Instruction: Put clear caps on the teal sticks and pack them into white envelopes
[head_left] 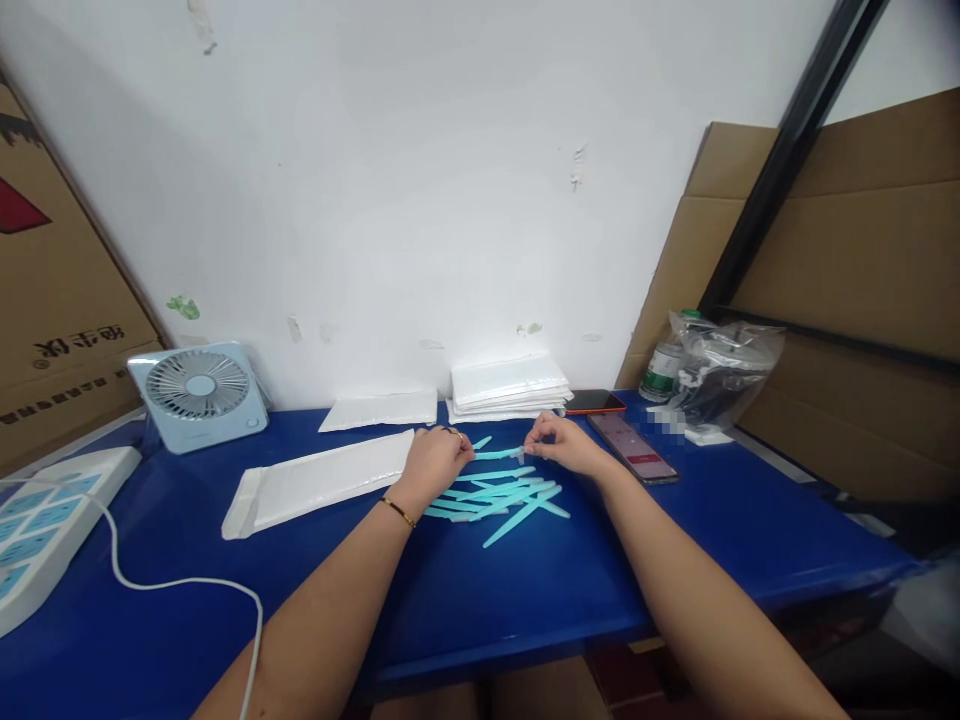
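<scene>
Between my two hands a thin turquoise stick (496, 455) is stretched out level above the blue table. My left hand (437, 460) pinches its left end, and my right hand (555, 442) is closed at its right end, where a small clear piece (519, 456) shows. Just below lies a loose pile of several turquoise sticks (495, 495), crossing one another, partly covered by my left hand. A long white padded envelope (322, 482) lies flat on the left, its right end beside my left hand.
Behind are a stack of white envelopes (510, 385) and a single one (381, 410). Two phones (634, 447) lie right, near a bottle (661, 370) and a clear plastic bag (724, 375). A fan (201, 395), a white cable (187, 580) and a power strip (56, 520) are left.
</scene>
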